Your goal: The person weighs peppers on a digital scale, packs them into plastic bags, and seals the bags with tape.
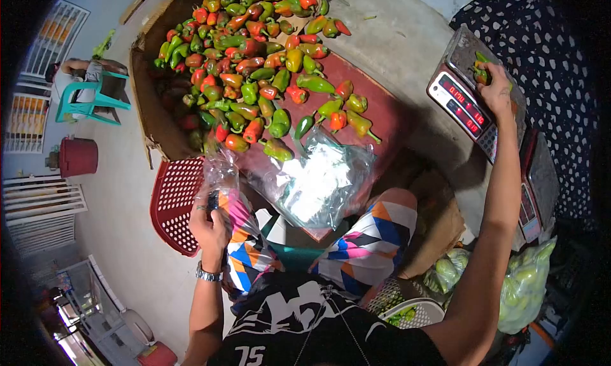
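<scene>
My left hand [209, 229], a watch on its wrist, is closed on a small clear plastic bag [221, 172] held above my thigh. The bag stands upright beside the peppers. At the right, my right hand [498, 89] reaches over a digital scale [459, 105] with lit red figures. Its fingers curl round a green and orange pepper [481, 68] at the scale's plate; part of the pepper is hidden by them. Many red, green and mixed-colour peppers [248, 86] spread over a dark red table [356, 76]. A stack of clear plastic bags [321, 181] lies on its near end.
A cardboard sheet [145, 99] borders the pile at left, above a red perforated basket [172, 204]. A second scale [538, 181] stands at right, with a bag of green produce [525, 286] below. Someone sits on a green chair [95, 97] in the background.
</scene>
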Motion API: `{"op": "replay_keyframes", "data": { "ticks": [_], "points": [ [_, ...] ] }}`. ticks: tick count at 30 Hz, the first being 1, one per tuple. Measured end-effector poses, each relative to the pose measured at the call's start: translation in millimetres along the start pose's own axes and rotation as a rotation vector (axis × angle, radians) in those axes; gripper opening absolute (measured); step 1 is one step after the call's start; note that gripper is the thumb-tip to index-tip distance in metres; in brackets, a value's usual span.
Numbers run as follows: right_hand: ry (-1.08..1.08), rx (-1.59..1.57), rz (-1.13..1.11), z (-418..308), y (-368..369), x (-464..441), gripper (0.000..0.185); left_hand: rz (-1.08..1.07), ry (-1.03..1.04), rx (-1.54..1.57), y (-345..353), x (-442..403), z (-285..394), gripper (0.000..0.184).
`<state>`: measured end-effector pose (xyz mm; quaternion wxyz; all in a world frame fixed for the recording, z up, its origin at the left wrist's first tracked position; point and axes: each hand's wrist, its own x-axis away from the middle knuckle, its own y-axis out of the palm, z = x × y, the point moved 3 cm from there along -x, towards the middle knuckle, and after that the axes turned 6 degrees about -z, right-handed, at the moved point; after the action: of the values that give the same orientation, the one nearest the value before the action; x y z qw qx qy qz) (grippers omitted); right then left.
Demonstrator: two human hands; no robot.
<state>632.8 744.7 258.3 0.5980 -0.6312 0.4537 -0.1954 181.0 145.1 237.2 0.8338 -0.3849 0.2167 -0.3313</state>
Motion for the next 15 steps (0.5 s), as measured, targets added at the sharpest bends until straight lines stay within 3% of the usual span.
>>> {"op": "replay_keyframes", "data": {
  "ticks": [6,9,10,11,13,15],
  "points": [
    [-0.035,0.105,-0.128,11,-4,-15,0.053,-0.02,-0.04,-0.019,2,3,-4,0.051],
    [0.113,-0.089,-0.13,-5,-27,-21,0.05,-0.003,-0.021,0.004,1,-1,-1,0.052],
    [0.151,-0.057,0.006,7,-28,-30,0.05,-0.007,-0.025,0.0,1,-2,0,0.052],
    [0.248,-0.2,-0.098,25,-33,-47,0.053,-0.013,-0.031,-0.003,2,-1,0,0.052],
    [0.432,-0.179,-0.081,37,-42,-73,0.058,-0.015,0.012,-0.021,3,-1,-4,0.053],
    [0.514,0.138,-0.204,42,-31,-86,0.059,-0.023,0.02,-0.018,6,-1,-5,0.053]
  ]
}}
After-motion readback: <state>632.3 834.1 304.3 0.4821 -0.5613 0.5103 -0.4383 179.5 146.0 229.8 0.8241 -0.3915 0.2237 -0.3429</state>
